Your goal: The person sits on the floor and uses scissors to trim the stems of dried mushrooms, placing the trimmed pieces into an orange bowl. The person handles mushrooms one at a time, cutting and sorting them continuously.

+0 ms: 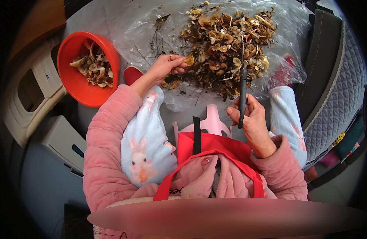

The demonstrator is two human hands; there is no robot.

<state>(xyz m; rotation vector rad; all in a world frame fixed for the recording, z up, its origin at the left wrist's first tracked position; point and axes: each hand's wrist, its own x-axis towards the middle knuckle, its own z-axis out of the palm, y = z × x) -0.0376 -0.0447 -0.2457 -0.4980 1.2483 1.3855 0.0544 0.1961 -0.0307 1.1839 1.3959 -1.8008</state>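
A brown heap of mushrooms (222,47) mixed with dark debris lies on a clear plastic sheet (132,33) on the floor. At the heap's left edge, my left hand (170,65) pinches a small yellowish mushroom piece (189,60) between thumb and fingers. My right hand (252,116), below the heap at the right, grips the dark handles of a pair of scissors (242,80). The blades point away from me over the heap and look closed. More mushrooms (95,67) sit inside an orange-red plastic basin (88,95) to the left of my left hand.
A pink plastic stool (212,119) stands between my knees. Red shoes (132,75) are beside and under the sheet. On the right is a grey quilted seat (335,89); on the left are a beige plastic frame (49,74) and a grey box (64,140).
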